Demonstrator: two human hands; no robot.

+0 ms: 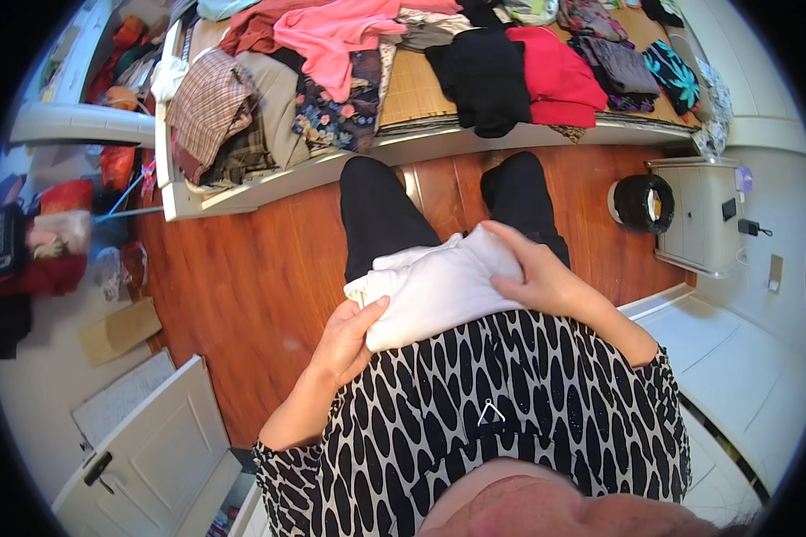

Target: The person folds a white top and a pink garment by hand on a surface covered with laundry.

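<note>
A white cloth garment [443,285], folded and bunched, lies across my lap against my patterned top. My left hand [352,332] grips its lower left corner, thumb on top. At the opposite end, my right hand [534,272] holds the cloth between thumb and fingers. Beyond my knees, a black garment [483,80] and a red garment [557,77] lie side by side at the bed's edge. Farther left on the bed are a pink garment [336,40], a floral garment [339,101] and a plaid garment [211,101].
The white bed frame [269,184] runs across in front of my knees. On the right, a lined trash bin [643,203] stands beside a white cabinet [695,221]. A white door [154,443] stands at lower left, with a cardboard piece [121,330] above it.
</note>
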